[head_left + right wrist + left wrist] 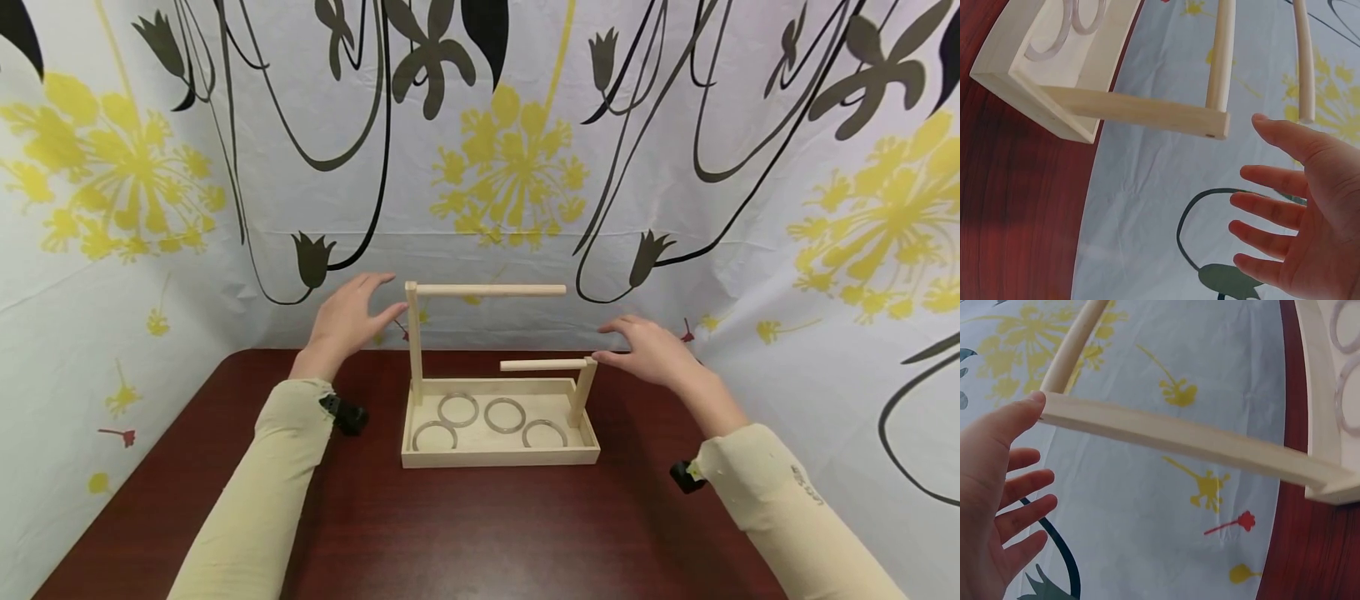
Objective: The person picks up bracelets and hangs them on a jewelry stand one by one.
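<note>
A pale wooden tray (498, 457) stands on the table, with a tall post (416, 346) at its left end and a short post (582, 392) at its right. Each post carries a horizontal rod, the upper rod (491, 290) and the lower rod (543, 365). Several clear rings (505, 415) lie flat inside the tray. My left hand (348, 321) is beside the top of the tall post, fingers spread; in the left wrist view the thumb appears at the post's top, contact uncertain. My right hand (648, 350) hovers by the short post's top, fingers extended, holding nothing.
The tray rests on a dark red-brown table (465, 533). Behind it and at both sides hangs a white curtain (480, 200) printed with yellow and dark plants. A black wrist camera (345, 414) sits at the left cuff, another black camera (686, 477) at the right.
</note>
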`<action>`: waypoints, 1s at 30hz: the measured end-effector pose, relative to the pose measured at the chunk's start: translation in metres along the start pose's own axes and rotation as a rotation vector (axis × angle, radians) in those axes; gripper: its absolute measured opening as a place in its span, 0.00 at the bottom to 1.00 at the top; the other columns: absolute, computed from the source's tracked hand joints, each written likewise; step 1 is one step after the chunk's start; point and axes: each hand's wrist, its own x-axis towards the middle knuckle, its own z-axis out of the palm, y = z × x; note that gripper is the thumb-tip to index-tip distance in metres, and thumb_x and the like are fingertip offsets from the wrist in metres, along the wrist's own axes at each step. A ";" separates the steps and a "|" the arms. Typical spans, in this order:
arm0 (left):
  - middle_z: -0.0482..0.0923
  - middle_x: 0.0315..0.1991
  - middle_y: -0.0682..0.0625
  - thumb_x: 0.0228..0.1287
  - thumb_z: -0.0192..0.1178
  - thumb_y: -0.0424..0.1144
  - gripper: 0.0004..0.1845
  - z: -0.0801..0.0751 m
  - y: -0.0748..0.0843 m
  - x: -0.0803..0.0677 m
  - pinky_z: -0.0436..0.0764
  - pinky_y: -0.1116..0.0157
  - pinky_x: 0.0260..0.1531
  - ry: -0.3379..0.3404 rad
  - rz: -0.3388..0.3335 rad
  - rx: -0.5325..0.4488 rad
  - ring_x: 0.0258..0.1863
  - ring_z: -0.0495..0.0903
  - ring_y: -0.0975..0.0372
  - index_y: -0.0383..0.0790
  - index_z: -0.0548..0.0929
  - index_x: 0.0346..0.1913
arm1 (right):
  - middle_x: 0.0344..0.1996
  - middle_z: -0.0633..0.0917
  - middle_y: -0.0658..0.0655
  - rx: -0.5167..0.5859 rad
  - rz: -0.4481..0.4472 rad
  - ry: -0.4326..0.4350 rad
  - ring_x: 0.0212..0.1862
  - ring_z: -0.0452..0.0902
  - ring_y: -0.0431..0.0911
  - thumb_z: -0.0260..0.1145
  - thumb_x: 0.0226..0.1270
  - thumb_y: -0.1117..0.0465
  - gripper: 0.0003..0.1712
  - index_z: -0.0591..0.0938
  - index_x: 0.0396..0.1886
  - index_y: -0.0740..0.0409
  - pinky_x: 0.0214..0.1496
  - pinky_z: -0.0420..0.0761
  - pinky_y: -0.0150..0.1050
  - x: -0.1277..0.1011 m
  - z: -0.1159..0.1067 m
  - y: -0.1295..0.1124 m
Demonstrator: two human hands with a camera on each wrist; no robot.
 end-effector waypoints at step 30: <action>0.76 0.62 0.31 0.69 0.61 0.30 0.23 0.030 0.013 0.016 0.76 0.53 0.64 0.140 0.004 -0.920 0.62 0.77 0.43 0.27 0.74 0.65 | 0.61 0.79 0.64 0.004 -0.075 0.031 0.65 0.73 0.61 0.68 0.68 0.48 0.26 0.80 0.61 0.57 0.62 0.74 0.60 -0.008 -0.003 -0.035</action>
